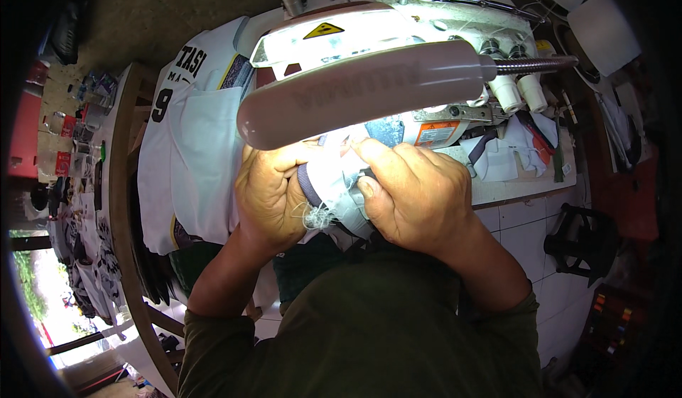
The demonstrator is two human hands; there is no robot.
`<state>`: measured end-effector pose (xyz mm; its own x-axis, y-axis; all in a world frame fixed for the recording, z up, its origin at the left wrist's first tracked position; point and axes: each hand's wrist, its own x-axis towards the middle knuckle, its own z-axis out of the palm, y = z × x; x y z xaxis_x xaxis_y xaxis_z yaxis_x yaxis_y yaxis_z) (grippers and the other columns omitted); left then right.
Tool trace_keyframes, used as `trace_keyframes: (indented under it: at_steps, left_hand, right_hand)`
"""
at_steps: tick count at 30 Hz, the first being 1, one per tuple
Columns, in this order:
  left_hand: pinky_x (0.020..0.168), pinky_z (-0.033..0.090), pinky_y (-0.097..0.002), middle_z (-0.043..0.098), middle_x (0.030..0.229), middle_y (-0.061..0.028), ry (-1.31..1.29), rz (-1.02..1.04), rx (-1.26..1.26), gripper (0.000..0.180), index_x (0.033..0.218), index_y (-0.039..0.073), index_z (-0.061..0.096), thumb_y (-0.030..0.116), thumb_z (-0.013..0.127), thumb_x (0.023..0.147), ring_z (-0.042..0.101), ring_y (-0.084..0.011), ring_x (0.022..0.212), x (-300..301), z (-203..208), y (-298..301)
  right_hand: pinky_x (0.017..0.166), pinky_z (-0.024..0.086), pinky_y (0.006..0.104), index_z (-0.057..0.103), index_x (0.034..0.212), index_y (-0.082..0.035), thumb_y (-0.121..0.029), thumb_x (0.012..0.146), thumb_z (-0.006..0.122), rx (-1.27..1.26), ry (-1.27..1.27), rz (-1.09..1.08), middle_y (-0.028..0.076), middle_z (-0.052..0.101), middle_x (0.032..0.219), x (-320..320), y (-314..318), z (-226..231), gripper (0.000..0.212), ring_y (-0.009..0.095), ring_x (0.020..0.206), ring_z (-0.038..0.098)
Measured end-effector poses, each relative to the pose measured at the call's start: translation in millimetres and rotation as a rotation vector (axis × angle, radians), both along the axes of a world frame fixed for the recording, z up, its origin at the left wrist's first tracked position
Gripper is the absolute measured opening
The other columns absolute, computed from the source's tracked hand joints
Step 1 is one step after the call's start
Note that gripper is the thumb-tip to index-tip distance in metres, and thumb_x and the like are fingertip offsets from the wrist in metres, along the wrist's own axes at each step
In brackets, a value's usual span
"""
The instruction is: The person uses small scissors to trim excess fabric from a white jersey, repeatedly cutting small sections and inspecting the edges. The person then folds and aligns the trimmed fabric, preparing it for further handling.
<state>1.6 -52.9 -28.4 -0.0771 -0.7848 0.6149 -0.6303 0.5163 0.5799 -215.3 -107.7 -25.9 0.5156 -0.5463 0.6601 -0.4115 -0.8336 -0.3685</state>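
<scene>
Between my hands is a bunched piece of white fabric [328, 178] with a dark ribbed band along its edge. A tangle of loose pale threads [320, 217] hangs from its lower end. My left hand [270, 195] is closed around the fabric's left side, its fingertips partly hidden under the lamp. With thumb and bent fingers, my right hand [419, 195] pinches the right side of the same fabric. Strong light washes out the cloth between the fingers. A brownish-grey lamp head [362, 93] hangs just above both hands, hiding part of the sewing machine [444, 132] behind it.
A white jersey [188, 142] with dark lettering drapes over the table at left. White thread cones [506, 93] stand behind the lamp's flexible metal neck [536, 64]. Fabric scraps and a red-handled tool [543, 149] lie at right. A black stool [582, 238] stands on the tiled floor.
</scene>
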Motion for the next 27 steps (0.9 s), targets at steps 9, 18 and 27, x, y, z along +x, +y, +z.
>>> trace_keyframes:
  at_steps: [9,18,27]
  left_hand:
    - [0.090,0.051,-0.0418,0.074,0.106,-0.0134,-0.074,-0.010,-0.130,0.016,0.103,0.005,0.069,0.005,0.074,0.087,0.067,-0.0286,0.101,-2,15,-2]
    - [0.092,0.048,-0.0429,0.074,0.108,-0.0064,-0.296,-0.057,-0.161,0.022,0.101,0.009,0.072,0.009,0.079,0.080,0.068,-0.0275,0.098,-2,21,-3]
    - [0.095,0.050,-0.0467,0.073,0.107,-0.0102,-0.409,-0.071,-0.152,0.022,0.100,0.005,0.073,0.010,0.076,0.079,0.067,-0.0324,0.102,0,25,-4]
  right_hand:
    - [0.057,0.050,0.0389,0.069,0.114,-0.002,-0.014,0.084,0.070,0.047,-0.009,0.037,0.010,0.063,0.075,0,-1,4,0.032,0.028,0.060,0.062]
    - [0.057,0.050,0.0371,0.071,0.114,-0.009,-0.021,0.081,0.073,0.018,-0.021,0.012,0.005,0.058,0.077,1,-3,-1,0.035,0.023,0.062,0.061]
    - [0.056,0.050,0.0375,0.072,0.112,-0.009,-0.021,0.081,0.072,0.021,-0.023,0.027,0.006,0.058,0.077,0,-3,0,0.034,0.024,0.062,0.060]
